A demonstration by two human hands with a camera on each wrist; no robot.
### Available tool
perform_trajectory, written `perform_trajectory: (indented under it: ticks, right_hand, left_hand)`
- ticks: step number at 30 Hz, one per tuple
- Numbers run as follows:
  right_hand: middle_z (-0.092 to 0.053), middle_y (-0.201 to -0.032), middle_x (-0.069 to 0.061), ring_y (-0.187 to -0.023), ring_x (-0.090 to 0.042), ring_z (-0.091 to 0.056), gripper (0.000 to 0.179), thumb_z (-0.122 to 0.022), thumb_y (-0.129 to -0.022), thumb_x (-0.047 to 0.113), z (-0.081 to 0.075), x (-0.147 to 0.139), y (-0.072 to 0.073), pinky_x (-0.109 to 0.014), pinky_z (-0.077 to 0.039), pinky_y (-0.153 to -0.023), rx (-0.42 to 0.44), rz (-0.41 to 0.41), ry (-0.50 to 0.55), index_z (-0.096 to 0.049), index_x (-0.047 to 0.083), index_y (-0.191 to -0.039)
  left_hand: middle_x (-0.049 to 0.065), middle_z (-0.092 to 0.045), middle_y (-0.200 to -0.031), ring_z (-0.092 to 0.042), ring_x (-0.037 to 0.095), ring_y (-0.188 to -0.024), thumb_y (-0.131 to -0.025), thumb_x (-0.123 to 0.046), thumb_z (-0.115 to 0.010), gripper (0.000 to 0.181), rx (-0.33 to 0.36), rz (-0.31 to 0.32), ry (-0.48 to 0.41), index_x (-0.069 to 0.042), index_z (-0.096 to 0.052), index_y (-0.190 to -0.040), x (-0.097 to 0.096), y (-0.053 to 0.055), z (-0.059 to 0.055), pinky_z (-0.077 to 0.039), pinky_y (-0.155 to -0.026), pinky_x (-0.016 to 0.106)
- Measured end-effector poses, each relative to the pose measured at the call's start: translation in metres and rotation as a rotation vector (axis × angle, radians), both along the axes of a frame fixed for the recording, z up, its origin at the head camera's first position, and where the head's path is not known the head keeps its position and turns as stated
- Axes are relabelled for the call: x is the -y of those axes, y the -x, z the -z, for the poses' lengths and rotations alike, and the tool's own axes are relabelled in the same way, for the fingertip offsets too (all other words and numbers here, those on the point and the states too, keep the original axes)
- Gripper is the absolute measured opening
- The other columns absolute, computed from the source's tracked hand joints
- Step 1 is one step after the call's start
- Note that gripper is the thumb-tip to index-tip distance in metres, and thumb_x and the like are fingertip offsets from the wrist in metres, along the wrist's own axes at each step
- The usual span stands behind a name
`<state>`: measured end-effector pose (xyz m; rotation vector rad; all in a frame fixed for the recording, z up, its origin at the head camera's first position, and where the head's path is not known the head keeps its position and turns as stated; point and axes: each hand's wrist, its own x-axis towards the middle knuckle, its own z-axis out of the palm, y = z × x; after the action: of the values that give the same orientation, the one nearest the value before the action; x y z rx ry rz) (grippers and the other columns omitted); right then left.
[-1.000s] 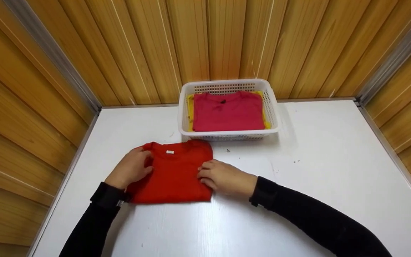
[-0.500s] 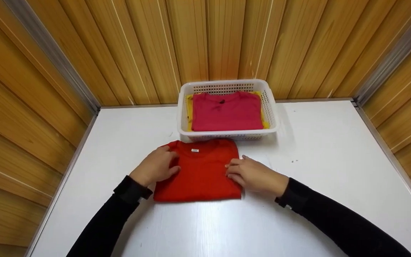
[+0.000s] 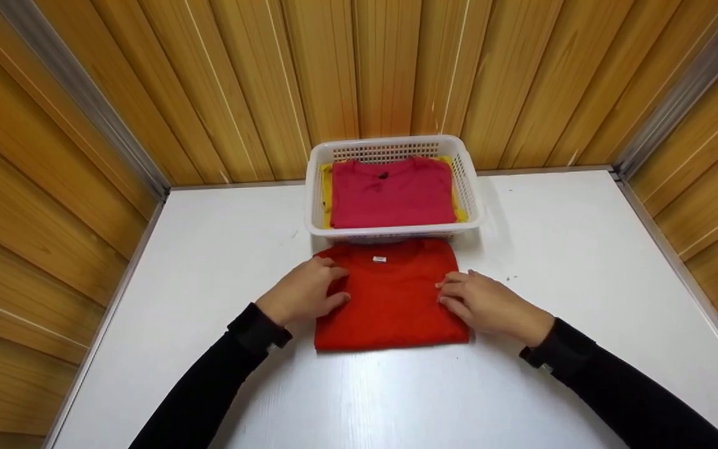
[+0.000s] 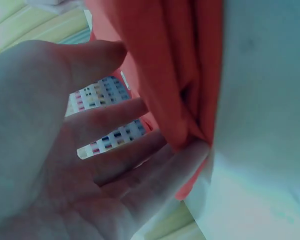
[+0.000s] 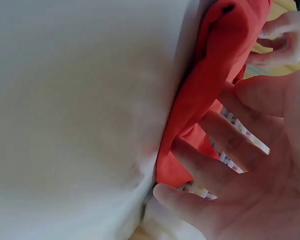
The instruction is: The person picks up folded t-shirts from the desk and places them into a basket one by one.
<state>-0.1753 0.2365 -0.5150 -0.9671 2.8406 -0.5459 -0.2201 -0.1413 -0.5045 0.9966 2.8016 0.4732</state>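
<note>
A folded red T-shirt (image 3: 390, 305) with a small white neck label lies on the white table, just in front of the basket. My left hand (image 3: 306, 292) is at its left edge. In the left wrist view, the fingers (image 4: 160, 180) reach fairly straight against the layered side of the folded cloth, thumb near its top. My right hand (image 3: 490, 304) touches the opposite edge. Its fingers (image 5: 200, 160) are spread and mostly straight against the fold in the right wrist view. Neither hand wraps round the cloth.
Behind the T-shirt stands a white perforated plastic basket (image 3: 472, 193). A folded pink T-shirt (image 3: 393, 196) lies in it on top of yellow cloth (image 3: 326, 193). Wood-patterned panels (image 3: 390, 68) wall the white table (image 3: 222, 249) at the back and both sides.
The red T-shirt has slid to the right across the table, with both hands moving along at its edges. It now lies in front of the basket, which stays in place.
</note>
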Motion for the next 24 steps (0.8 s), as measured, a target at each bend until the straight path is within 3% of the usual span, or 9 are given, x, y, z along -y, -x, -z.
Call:
perform_trajectory:
  ticks: [7,10,13,16,20,24]
  right_hand:
    - [-0.080,-0.133,-0.015,-0.137,-0.042,-0.068,0.022,-0.068,-0.107,0.016,-0.004,-0.016,-0.006,-0.061,-0.053,-0.118,-0.014,0.045,-0.001,-0.084,0.006,-0.119]
    - [-0.081,-0.126,-0.012,-0.129,-0.039,-0.072,0.020,-0.069,-0.107,0.015,-0.006,-0.017,-0.004,-0.059,-0.056,-0.113,-0.006,0.058,0.036,-0.084,0.008,-0.118]
    - [-0.080,-0.122,-0.010,-0.120,-0.034,-0.074,0.019,-0.071,-0.107,0.014,-0.006,-0.015,0.006,-0.056,-0.059,-0.108,-0.032,0.101,0.102,-0.083,0.007,-0.121]
    - [-0.076,-0.132,-0.014,-0.127,-0.036,-0.072,0.026,-0.070,-0.108,0.012,-0.003,-0.012,0.021,-0.057,-0.057,-0.113,-0.062,0.143,0.123,-0.079,0.003,-0.130]
    - [-0.065,-0.151,-0.021,-0.143,-0.044,-0.060,0.040,-0.068,-0.109,0.016,0.005,-0.008,0.037,-0.060,-0.051,-0.121,-0.060,0.133,0.049,-0.069,-0.001,-0.145]
    - [-0.064,-0.149,-0.022,-0.137,-0.043,-0.058,0.046,-0.070,-0.108,0.021,0.008,-0.005,0.043,-0.058,-0.054,-0.116,-0.065,0.134,-0.028,-0.066,-0.001,-0.148]
  left_hand:
    - [0.019,-0.068,-0.152,-0.061,0.037,-0.145,-0.106,-0.039,-0.073,0.053,0.032,0.033,-0.010,-0.006,-0.070,-0.148,-0.008,-0.004,0.003,-0.048,-0.126,0.050]
    - [0.018,-0.067,-0.155,-0.060,0.036,-0.148,-0.107,-0.037,-0.072,0.051,0.064,0.016,-0.036,-0.007,-0.069,-0.149,-0.006,-0.003,0.001,-0.047,-0.128,0.051]
    - [0.017,-0.071,-0.148,-0.065,0.034,-0.143,-0.108,-0.032,-0.072,0.044,0.043,-0.034,-0.099,-0.005,-0.072,-0.143,-0.003,0.002,0.001,-0.050,-0.125,0.050]
    - [0.015,-0.076,-0.135,-0.070,0.033,-0.130,-0.109,-0.027,-0.072,0.036,-0.006,-0.086,-0.149,-0.004,-0.076,-0.136,-0.002,0.007,0.004,-0.056,-0.117,0.049]
    - [0.015,-0.076,-0.126,-0.068,0.033,-0.121,-0.108,-0.024,-0.073,0.032,-0.036,-0.099,-0.136,-0.003,-0.078,-0.130,-0.006,0.013,0.012,-0.059,-0.111,0.049]
    - [0.015,-0.072,-0.123,-0.066,0.033,-0.117,-0.106,-0.023,-0.075,0.029,-0.069,-0.080,-0.091,-0.003,-0.077,-0.127,-0.012,0.015,0.015,-0.059,-0.108,0.048]
